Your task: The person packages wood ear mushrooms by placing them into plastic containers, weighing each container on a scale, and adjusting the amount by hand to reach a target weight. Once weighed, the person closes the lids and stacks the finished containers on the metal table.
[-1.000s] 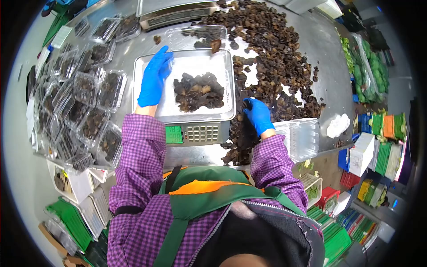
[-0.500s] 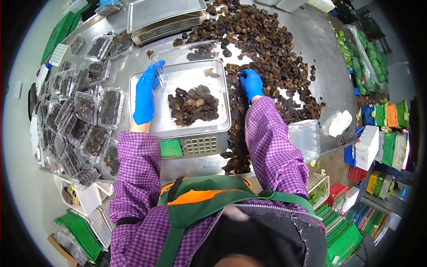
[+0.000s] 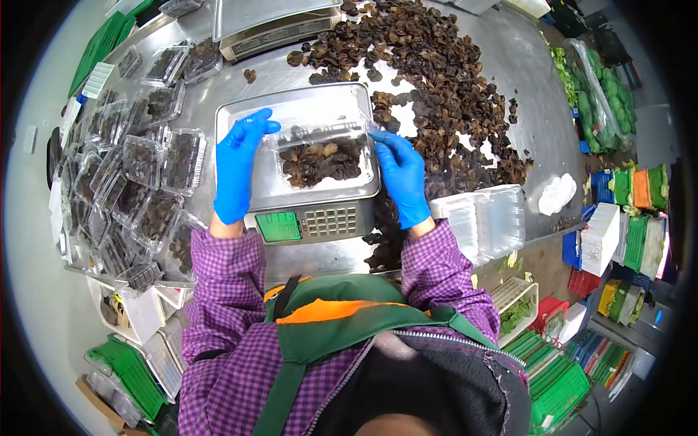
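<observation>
A clear plastic clamshell box (image 3: 294,135) with dark wood ear mushrooms (image 3: 323,163) in it rests on the metal tray (image 3: 251,195) of a digital scale (image 3: 320,220). Its lid is partly lowered over the mushrooms. My left hand (image 3: 240,166), in a blue glove, is at the box's left side with its fingers stretched out; whether they touch the lid is hard to see. At the opposite side my right hand (image 3: 402,174), also gloved, pinches the lid's right edge. A large loose heap of wood ear mushrooms (image 3: 443,80) lies just beyond my right hand.
Several filled clamshell boxes (image 3: 142,163) crowd the left of the steel table (image 3: 549,138). A second scale (image 3: 280,33) stands at the back. Stacked empty clear boxes (image 3: 483,221) and a crumpled white cloth or bag (image 3: 557,195) lie right. Crates (image 3: 556,389) stand below.
My right hand has left the mushroom heap and come to the box lid's right edge. The lid has come down toward me over the mushrooms. My left hand's fingers have spread.
</observation>
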A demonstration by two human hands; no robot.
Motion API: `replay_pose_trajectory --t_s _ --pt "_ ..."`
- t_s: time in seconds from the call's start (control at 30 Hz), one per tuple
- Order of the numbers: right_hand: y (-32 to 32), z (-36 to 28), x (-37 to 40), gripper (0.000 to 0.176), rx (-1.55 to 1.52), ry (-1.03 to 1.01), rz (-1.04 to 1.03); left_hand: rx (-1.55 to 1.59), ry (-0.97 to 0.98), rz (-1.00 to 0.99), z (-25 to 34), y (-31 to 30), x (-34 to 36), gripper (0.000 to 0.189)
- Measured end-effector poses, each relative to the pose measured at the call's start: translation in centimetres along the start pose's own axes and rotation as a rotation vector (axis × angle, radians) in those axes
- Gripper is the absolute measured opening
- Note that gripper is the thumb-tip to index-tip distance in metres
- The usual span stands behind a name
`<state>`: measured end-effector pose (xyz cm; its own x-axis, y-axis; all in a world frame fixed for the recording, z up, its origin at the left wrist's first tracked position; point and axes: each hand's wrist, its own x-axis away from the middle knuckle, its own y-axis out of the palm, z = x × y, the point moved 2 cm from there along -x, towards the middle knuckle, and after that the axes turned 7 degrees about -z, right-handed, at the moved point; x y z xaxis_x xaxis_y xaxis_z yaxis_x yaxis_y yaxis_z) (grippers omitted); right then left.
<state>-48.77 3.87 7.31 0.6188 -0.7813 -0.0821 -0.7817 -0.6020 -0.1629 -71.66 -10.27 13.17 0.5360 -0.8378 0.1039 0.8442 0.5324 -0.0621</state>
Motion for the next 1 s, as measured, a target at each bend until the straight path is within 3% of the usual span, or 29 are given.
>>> replay_pose_trajectory --t_s 0.1,0.13,0.17,0.2,0.23,0.4,0.47,0.57,0.7,0.8,0.83,1.0 --pt "-1.2 1.2 2.1 0.023 0.105 0.026 0.088 -0.221 0.021 0.041 -2.5 -0.1 2.7 0.047" --pt "-1.3 0.5 2.8 0.025 0.006 0.275 -0.037 -0.334 0.058 -0.008 -4.0 -0.5 3.3 0.068" --pt "-1.1 0.2 3.5 0.028 -0.094 0.523 -0.162 -0.332 0.058 -0.005 -5.4 -0.8 3.8 0.068" --pt "-0.8 0.8 3.7 0.03 -0.208 0.59 -0.189 -0.226 -0.11 -0.085 -6.0 -0.6 4.3 0.071" --pt "-0.5 1.2 3.7 0.03 -0.205 0.588 -0.192 -0.119 -0.277 -0.165 -6.3 -0.5 4.7 0.074" --pt "0.8 1.7 3.2 0.025 -0.231 0.486 -0.132 -0.061 -0.282 -0.202 -6.7 0.1 5.5 0.075" --pt "0.9 3.1 2.9 0.024 -0.157 0.43 -0.094 -0.005 -0.157 -0.193 -7.6 0.4 5.9 0.077" --pt "0.8 2.7 2.4 0.026 -0.164 0.44 -0.085 0.087 -0.132 -0.168 -7.5 1.2 5.9 0.076" --pt "0.3 3.5 3.1 0.031 -0.257 0.403 -0.119 0.119 -0.197 -0.109 -6.6 1.7 5.6 0.073" --pt "-1.9 1.3 5.9 0.038 0.203 0.174 -0.023 0.111 -0.246 -0.068 -7.1 1.4 5.8 0.061" --pt "-3.4 1.9 7.1 0.037 0.204 0.129 0.021 0.112 -0.249 -0.062 -7.2 0.9 5.9 0.061" --pt "-10.4 0.7 13.5 0.037 0.715 0.24 0.196 0.09 -0.202 -0.003 -6.6 -1.6 6.3 0.047"
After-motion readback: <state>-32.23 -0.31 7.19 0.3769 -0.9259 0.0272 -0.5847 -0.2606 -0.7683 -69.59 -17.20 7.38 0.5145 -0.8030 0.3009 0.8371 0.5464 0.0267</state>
